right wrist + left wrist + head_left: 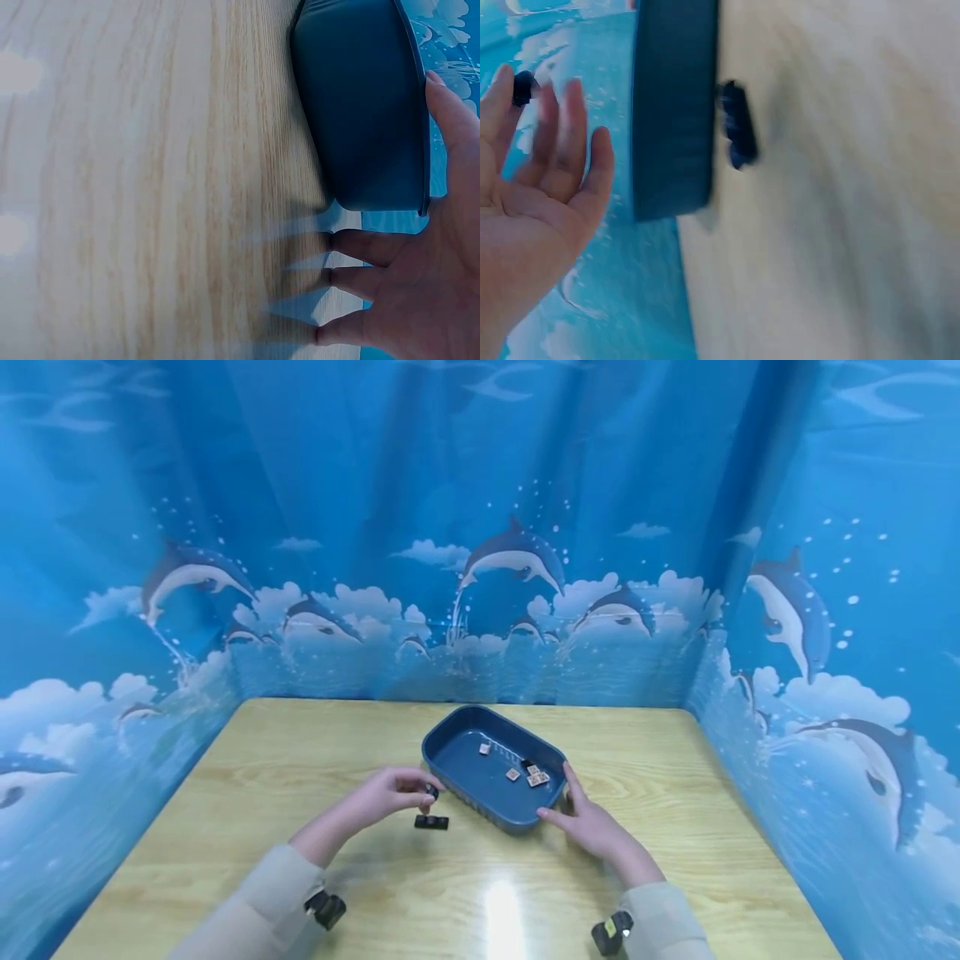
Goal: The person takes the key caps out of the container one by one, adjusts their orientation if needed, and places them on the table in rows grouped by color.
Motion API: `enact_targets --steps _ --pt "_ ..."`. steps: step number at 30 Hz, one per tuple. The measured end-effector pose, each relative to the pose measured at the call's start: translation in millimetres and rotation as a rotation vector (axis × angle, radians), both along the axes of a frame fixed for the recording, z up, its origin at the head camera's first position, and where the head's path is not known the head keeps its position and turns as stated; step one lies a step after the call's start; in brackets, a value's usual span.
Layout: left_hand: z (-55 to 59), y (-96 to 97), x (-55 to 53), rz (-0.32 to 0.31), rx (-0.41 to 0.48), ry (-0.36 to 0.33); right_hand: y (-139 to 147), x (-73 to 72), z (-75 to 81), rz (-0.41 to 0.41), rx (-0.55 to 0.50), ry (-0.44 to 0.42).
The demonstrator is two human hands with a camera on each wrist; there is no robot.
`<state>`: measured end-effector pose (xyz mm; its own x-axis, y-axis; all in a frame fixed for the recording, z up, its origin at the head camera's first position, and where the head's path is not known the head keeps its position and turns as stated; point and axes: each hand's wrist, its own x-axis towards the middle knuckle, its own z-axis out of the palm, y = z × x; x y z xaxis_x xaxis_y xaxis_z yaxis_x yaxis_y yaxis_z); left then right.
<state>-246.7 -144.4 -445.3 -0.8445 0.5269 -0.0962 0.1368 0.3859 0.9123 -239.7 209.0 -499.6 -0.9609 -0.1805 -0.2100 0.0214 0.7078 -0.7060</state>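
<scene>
Left hand point(396, 792): pinching a black block point(432, 792) between thumb and finger, other fingers loosely spread; raised over the table point(315, 760), just off the tray's left corner.
Black bar point(431, 822): lying on the table below the left hand, near the tray's near long side.
Right hand point(590, 828): spread wide, fingers straight, thumb touching the tray's rim at its right end.
Tray point(468, 772): dark blue, set slantwise toward the middle of the table's far edge.
Tiles point(512, 774): pale, inside the tray; three clustered toward the right end, two apart.
Black bit point(527, 763): beside the cluster, along the tray's far long side.
Curtain point(420, 460): blue, dolphin-printed, beyond the table's far edge.
</scene>
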Motion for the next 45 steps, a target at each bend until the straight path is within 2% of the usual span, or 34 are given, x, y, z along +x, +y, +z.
enact_targets --steps 5,11,14,25,35,45 --pt "-16.4 -11.6 4.3 0.072 -0.041 0.037 1.6 -1.0 0.2 0.003 0.011 -0.006" --pt "-32.9 -18.4 -0.5 0.214 -0.112 0.036 3.4 -1.7 0.4 0.003 0.015 -0.004" --pt "-37.9 -20.8 -3.5 0.258 -0.138 0.018 3.3 -1.8 0.8 0.005 0.016 -0.004" --pt "-55.5 -21.8 -13.4 0.255 -0.284 0.08 1.7 -0.3 3.2 0.01 0.011 -0.007" --pt "-53.2 -12.9 -15.9 0.263 -0.413 0.057 0.0 -0.3 3.8 0.013 0.002 -0.011" --pt "-55.0 -12.0 -13.8 0.253 -0.435 0.047 0.7 -0.7 2.0 0.014 -0.004 -0.008"
